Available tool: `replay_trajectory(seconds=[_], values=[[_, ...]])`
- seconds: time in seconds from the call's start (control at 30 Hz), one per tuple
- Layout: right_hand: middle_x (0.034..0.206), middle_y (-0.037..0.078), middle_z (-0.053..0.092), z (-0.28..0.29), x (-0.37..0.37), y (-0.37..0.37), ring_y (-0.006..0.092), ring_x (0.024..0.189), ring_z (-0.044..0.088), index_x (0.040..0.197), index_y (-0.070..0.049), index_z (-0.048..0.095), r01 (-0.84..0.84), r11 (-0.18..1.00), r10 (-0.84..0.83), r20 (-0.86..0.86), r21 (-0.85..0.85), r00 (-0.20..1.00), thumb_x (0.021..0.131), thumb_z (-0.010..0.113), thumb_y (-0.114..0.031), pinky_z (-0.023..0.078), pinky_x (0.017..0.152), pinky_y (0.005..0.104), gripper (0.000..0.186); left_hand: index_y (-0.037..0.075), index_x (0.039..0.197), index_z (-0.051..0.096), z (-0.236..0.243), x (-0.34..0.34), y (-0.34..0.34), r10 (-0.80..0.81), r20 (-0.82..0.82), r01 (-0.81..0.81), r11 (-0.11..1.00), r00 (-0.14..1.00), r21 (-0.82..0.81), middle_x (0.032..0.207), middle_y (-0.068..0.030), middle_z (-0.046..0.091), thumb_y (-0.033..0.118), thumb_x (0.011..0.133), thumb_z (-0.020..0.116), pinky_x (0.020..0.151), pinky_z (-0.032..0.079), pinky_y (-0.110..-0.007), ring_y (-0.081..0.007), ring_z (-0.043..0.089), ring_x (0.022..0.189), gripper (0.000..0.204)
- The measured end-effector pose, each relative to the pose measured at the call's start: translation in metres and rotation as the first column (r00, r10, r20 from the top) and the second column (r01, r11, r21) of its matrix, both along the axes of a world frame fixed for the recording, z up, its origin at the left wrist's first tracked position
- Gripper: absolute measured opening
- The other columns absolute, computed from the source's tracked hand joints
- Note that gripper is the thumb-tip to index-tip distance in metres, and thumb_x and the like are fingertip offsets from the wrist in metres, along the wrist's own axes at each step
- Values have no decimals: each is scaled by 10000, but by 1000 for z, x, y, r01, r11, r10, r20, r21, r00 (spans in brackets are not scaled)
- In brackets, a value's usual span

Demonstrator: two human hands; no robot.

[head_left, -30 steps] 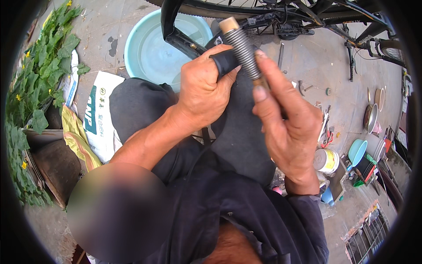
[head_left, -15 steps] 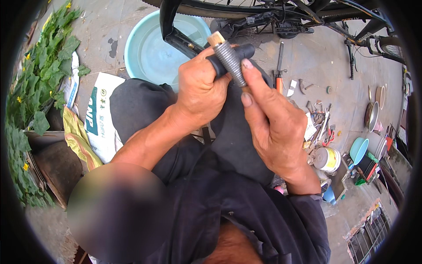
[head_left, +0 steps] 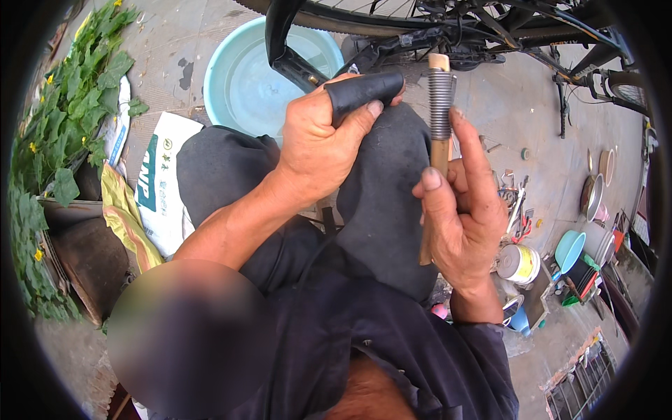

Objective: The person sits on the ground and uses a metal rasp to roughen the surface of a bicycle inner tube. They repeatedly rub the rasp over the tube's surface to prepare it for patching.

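I have the left hand (head_left: 318, 143) gripping a black rubber tube (head_left: 365, 94) above the floor (head_left: 556, 168), thumb pressed to its near side. In the right hand (head_left: 467, 217) I hold a wooden stick (head_left: 439, 155) with a metal coil (head_left: 439, 108) around its upper part, just right of the tube and apart from it. Beyond the left hand, a pale blue basin (head_left: 213, 78) of water sits toward the floor's far edge, near a bicycle (head_left: 514, 35). A white bucket (head_left: 516, 264) stands toward the right edge; leafy plants (head_left: 84, 91) line the left edge.
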State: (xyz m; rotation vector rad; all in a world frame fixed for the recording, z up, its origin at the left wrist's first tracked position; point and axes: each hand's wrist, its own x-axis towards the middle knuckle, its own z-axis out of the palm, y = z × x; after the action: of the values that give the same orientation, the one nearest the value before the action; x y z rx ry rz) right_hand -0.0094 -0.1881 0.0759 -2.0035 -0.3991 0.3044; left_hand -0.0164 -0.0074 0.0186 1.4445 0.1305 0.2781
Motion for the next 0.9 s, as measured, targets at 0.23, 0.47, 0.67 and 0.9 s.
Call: replay_trajectory(seconds=[0.23,0.47,0.67,0.9], values=[[719,6,606,-5,-4,21,38,561,518,1465,-30,438,-81,997,81,108,-5,991,958,578,-13,431,516,193,526,-12,1094,691,-7,1,0,4,-76,-9,998,997,-68,918,-25,659,-20,928,612,715,474,-235,-90,591,817,184],[701,1,615,-8,11,37,45,567,541,1425,-63,513,-78,997,75,202,5,976,927,600,15,454,545,203,512,-66,1174,643,-3,-1,7,-94,-79,102,989,992,107,1132,-128,689,-2,969,571,966,534,-343,-228,663,1085,227],[679,-8,593,-4,-3,27,41,566,525,1429,-69,510,-68,997,72,141,-39,987,924,590,26,445,543,202,520,-71,1158,647,-5,-1,4,-67,-103,71,997,992,37,1147,-138,685,15,965,590,954,535,-331,-219,670,1059,219],[689,-13,593,-9,-3,27,38,575,528,1427,-56,510,-93,996,94,155,-14,983,934,578,28,438,541,198,505,-63,1148,658,-6,0,4,-20,-123,10,996,992,-84,1120,-131,702,25,958,611,921,534,-299,-190,670,1031,215]])
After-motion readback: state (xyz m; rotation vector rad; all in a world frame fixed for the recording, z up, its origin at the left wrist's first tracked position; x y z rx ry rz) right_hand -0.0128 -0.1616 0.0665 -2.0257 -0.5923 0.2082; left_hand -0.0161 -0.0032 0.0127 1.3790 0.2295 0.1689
